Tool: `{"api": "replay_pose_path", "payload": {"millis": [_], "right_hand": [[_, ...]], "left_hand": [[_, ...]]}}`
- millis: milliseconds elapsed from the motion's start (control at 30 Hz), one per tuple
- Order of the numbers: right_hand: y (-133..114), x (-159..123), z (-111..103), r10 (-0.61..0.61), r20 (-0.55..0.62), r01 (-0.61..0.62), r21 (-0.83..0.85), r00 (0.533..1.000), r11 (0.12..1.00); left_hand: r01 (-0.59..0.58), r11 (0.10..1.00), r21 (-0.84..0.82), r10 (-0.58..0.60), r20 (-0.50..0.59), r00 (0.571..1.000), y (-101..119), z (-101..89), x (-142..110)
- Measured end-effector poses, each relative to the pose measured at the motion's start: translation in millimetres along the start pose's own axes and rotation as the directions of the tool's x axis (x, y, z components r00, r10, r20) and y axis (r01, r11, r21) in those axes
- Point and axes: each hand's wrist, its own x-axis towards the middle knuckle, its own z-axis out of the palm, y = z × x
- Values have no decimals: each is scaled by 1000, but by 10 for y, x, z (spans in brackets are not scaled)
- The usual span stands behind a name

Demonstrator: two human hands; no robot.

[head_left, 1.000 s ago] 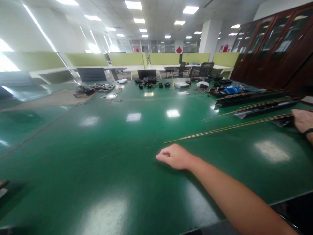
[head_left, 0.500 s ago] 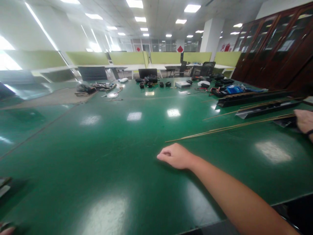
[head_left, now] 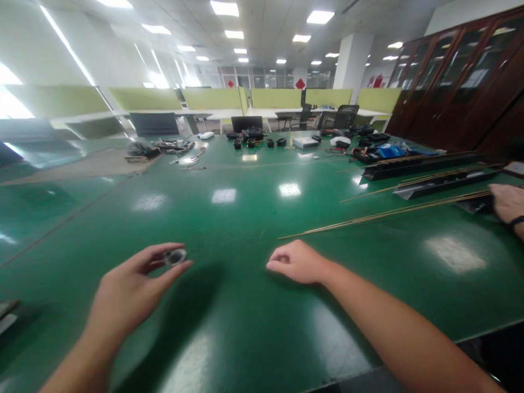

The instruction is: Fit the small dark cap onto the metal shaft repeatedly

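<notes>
My left hand point(head_left: 129, 289) is raised over the green table point(head_left: 229, 229) and pinches a small round dark-and-silver part point(head_left: 175, 256) between thumb and fingers. Resting on the table surface, my right hand point(head_left: 297, 262) is curled into a loose fist; I cannot see anything in it. Just beyond the right hand lie long thin brass-coloured rods point(head_left: 380, 215), running off to the right.
Another person's hand point(head_left: 507, 203) with a dark wristband rests at the right edge near black rails point(head_left: 426, 164). Small black parts, a white box point(head_left: 304, 142) and cables lie across the far end. Dark wooden cabinets point(head_left: 458, 82) stand at right.
My left hand has come up from the lower left into view, holding the small round part. The right hand has stayed put.
</notes>
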Motion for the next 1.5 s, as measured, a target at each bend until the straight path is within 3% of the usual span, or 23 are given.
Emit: {"api": "replay_pose_path", "payload": {"millis": [67,167,267,367,533,667,833,1000,1500], "right_hand": [[26,5,-15,-7,-42,8,22,999,1000],[81,27,-35,23,-139,-17,48,990,999],[134,54,-29,63,-202,-50,71,977,996],[164,71,-1,63,-193,-47,89,979,995],[166,61,29,35,-153,-19,105,988,994],[145,41,28,12,-140,5,122,990,992],[113,40,12,-51,-140,52,8,989,999],[104,50,-15,-140,-233,110,-136,962,985],[181,74,19,-56,-300,27,-99,952,995]], "left_hand": [[-61,988,-140,75,99,992,234,279,198],[-211,947,-244,252,152,956,525,682,367],[-298,909,-291,354,163,921,609,969,356],[-334,892,-304,386,131,913,568,1116,258],[-351,890,-292,389,82,918,562,1199,176],[-389,860,-329,439,91,894,606,1222,179],[-395,856,-334,447,95,889,612,1205,148],[-317,879,-356,382,130,915,573,1169,123],[-365,866,-342,432,143,891,567,1236,163]]}}
